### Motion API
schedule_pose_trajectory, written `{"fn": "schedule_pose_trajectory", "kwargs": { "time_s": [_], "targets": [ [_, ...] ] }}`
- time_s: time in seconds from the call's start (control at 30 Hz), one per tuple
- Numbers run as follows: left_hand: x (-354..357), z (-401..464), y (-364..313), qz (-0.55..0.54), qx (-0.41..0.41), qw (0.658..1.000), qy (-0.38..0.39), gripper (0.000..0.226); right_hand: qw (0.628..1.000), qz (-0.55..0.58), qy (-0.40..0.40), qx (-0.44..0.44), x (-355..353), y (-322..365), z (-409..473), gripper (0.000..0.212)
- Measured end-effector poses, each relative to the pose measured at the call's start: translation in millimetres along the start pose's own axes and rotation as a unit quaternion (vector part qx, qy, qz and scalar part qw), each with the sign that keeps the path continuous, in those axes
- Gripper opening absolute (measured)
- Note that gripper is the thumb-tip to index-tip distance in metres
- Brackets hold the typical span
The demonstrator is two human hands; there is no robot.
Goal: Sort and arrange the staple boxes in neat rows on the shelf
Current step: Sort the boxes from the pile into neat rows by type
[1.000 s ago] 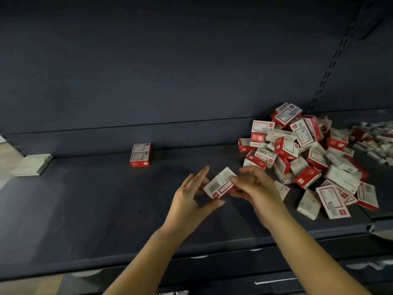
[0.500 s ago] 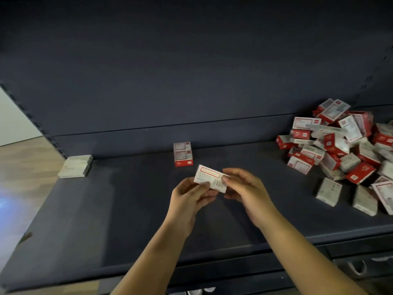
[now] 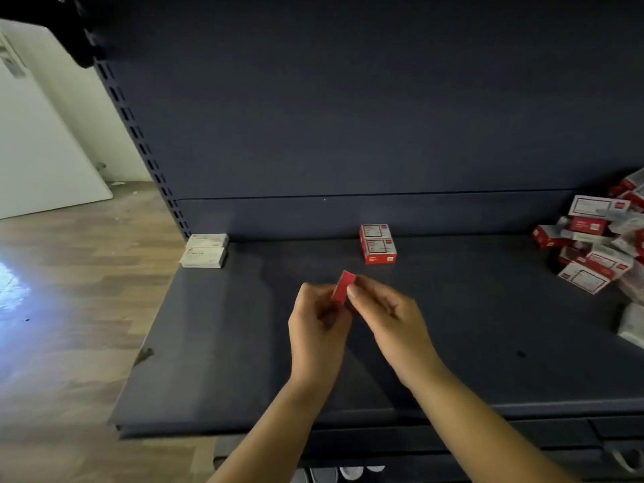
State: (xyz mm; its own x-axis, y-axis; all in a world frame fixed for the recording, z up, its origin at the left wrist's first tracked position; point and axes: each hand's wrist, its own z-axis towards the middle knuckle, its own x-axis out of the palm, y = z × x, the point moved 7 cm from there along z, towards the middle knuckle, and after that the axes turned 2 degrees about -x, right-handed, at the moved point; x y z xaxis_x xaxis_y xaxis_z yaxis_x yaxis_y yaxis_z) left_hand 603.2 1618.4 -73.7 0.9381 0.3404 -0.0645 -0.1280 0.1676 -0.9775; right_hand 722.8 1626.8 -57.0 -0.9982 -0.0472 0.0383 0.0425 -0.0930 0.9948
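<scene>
Holding one red staple box (image 3: 343, 286) edge-on above the shelf (image 3: 223, 343), I pinch it between left hand (image 3: 319, 329) and right hand (image 3: 388, 317); stacked red boxes (image 3: 378, 244) stand just behind.

I hold one red staple box (image 3: 343, 286) between my two hands, the left hand (image 3: 319, 327) and the right hand (image 3: 386, 317). Two red-and-white boxes (image 3: 378, 243) sit together at the back of the one dark shelf (image 3: 244, 343). Two white boxes (image 3: 205, 251) sit at its left corner. One jumbled pile of boxes (image 3: 599, 245) lies at the right, too many and too overlapped to count.
</scene>
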Motion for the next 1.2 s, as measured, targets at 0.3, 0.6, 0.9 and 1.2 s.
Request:
{"fn": "schedule_pose_trajectory", "kwargs": {
  "time_s": [0.3, 0.6, 0.9, 1.2],
  "targets": [
    [-21, -6, -10, 0.065, 0.177, 0.981, 0.047, 0.021, 0.989, 0.117, -0.077, 0.055, 9, -13, -1, 0.018],
    [-24, 1, 8, -0.158, -0.146, 0.972, 0.094, 0.024, 0.978, 0.180, -0.050, 0.090, 2, -17, -4, 0.021],
    [-37, 5, 8, -0.190, -0.157, 0.966, 0.076, 0.019, 0.983, 0.143, -0.045, 0.104, 8, -25, -4, 0.030],
    [-46, 21, -4, -0.137, -0.100, 0.980, 0.107, 0.029, 0.994, -0.027, 0.070, 0.075, 23, -14, -9, 0.039]
  ]
}}
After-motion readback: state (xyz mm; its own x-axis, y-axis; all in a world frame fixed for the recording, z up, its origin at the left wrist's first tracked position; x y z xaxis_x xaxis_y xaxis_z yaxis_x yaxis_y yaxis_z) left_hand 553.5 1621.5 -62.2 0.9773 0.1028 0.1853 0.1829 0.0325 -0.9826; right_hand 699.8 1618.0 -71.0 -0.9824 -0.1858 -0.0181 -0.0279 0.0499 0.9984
